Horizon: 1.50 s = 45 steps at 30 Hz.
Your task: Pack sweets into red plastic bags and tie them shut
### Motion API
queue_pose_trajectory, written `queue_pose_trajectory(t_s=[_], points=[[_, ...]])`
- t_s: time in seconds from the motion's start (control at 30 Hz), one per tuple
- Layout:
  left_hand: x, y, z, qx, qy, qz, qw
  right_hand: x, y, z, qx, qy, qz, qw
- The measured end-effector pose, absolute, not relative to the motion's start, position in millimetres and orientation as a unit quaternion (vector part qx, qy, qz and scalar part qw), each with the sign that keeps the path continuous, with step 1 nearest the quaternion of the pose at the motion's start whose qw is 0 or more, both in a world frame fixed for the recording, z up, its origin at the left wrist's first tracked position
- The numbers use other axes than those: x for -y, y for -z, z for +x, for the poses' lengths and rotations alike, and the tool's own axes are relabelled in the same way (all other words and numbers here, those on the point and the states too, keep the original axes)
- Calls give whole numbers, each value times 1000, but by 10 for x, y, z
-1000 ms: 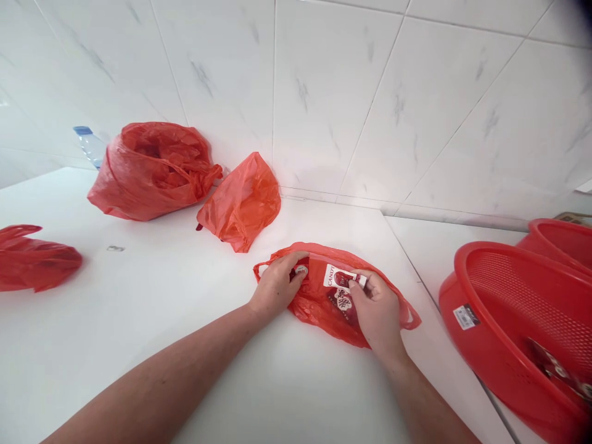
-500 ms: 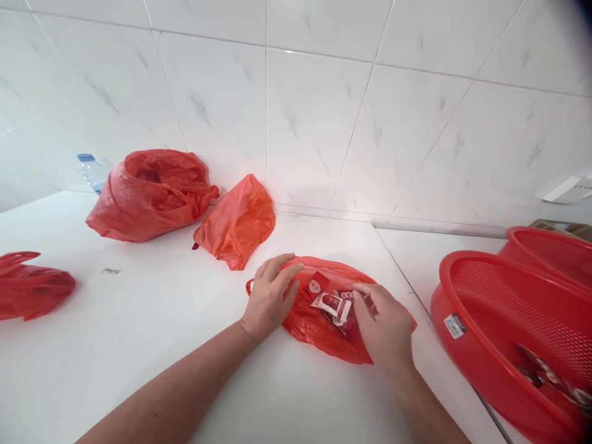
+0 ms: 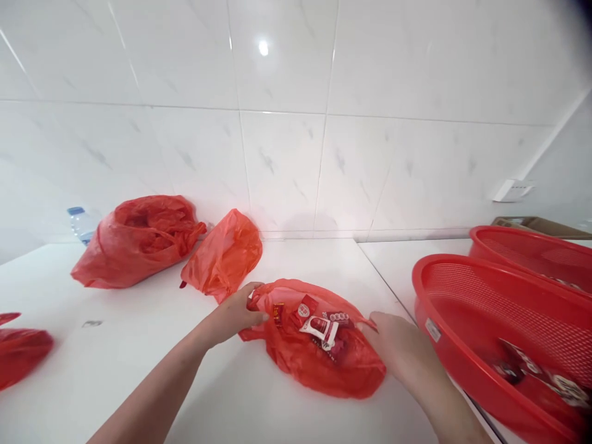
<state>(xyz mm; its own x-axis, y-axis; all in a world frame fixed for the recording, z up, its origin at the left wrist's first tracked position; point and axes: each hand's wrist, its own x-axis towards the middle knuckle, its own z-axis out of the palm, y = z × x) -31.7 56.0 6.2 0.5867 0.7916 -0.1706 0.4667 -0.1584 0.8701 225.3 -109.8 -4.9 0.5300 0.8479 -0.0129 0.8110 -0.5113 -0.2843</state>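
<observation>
An open red plastic bag (image 3: pixel 319 377) lies on the white table between my hands. Inside it are several small packets, among them a white-and-dark-red packet (image 3: pixel 320 330), a red square packet (image 3: pixel 306 307) and a small red-and-gold packet (image 3: pixel 278 314) near the left rim. My left hand (image 3: pixel 237 316) pinches the bag's left edge, thumb toward the opening. At the opposite side, my right hand (image 3: pixel 398 342) is closed on a twisted strip of the bag's edge; its fingertips are partly hidden.
Two red perforated baskets (image 3: pixel 428 290) stand at the right, the nearer one with packets inside. Toward the wall lie a large bunched red bag (image 3: pixel 134 246) and a smaller red bag (image 3: pixel 226 256). A bottle (image 3: pixel 79 225) stands behind them. Another red bag (image 3: pixel 23 354) is at far left.
My right hand has moved from the packets to the bag's right edge. My left hand has closed on the left edge. The bag's mouth is spread wider, and the view has tilted up.
</observation>
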Motion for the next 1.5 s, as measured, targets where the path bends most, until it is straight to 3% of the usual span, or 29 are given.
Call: queue_pose_trajectory(t_s=[0.07, 0.23, 0.33, 0.63, 0.87, 1.17, 1.5], points=[[-535, -206, -289, -405, -233, 699, 542, 1075, 42, 2294, 458, -109, -851, 232], [-545, -587, -182, -297, -469, 546, 628, 1040, 41, 2426, 307, -249, -650, 649], [-543, -770, -146, -237, -530, 519, 628, 1039, 58, 2502, 264, -358, -482, 755], [-448, -815, -180, -307, -551, 540, 557, 1097, 20, 2555, 243, -420, -338, 807], [-309, -953, -304, -280, -568, 547, 548, 1084, -47, 2518, 273, -315, -384, 824], [109, -1058, -256, -224, -553, 660, 455, 1166, -77, 2456, 240, -412, -284, 832], [466, -880, 269, -194, -358, 769, 493, 1271, -210, 2099, 383, -522, -369, 667]])
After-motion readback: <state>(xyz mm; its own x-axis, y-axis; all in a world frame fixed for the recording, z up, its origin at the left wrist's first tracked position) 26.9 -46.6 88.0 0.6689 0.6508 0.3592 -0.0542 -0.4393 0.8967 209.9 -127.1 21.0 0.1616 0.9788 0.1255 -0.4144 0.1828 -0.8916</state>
